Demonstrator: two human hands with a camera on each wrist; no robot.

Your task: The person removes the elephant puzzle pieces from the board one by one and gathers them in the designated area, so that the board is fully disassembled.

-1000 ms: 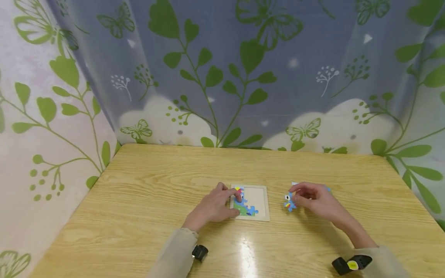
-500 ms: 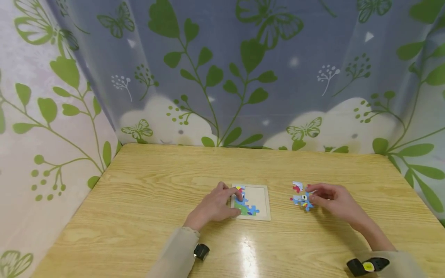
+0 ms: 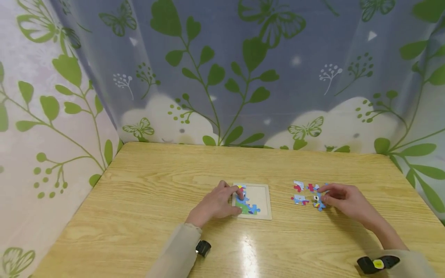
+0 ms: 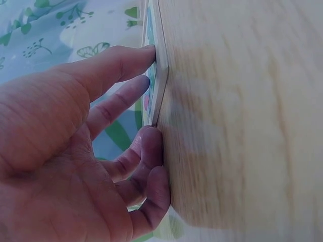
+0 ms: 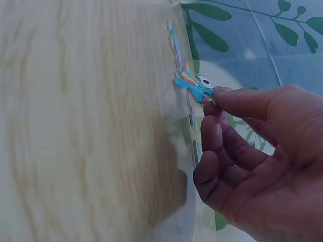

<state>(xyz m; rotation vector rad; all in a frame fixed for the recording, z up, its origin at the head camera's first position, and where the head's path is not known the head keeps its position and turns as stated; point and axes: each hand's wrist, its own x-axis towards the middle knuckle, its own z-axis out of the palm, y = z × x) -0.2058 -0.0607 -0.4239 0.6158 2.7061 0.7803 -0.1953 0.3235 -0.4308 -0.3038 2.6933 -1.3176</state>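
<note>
A square wooden puzzle tray (image 3: 260,195) lies on the table, with joined blue and green puzzle pieces (image 3: 254,209) along its left and bottom sides. My left hand (image 3: 213,204) rests over the tray's left edge; thumb and index finger press on top, and the other fingers bend down beside the frame, as the left wrist view shows. Between thumb and fingertips my right hand (image 3: 347,199) pinches a blue puzzle piece (image 5: 199,91) printed with a white eye and a yellow-red patch. It is tilted in the right wrist view, just above the loose pieces.
Right of the tray lie several loose pieces: a white-and-red one (image 3: 298,186), a blue-and-white one (image 3: 299,199) and a red-and-blue one (image 3: 311,187). Others are partly hidden behind my right hand. A leaf-patterned curtain (image 3: 222,96) hangs along the table's back edge.
My right hand has moved to the right with the eye piece, away from the tray, uncovering loose pieces on the table. The left hand stays on the tray.
</note>
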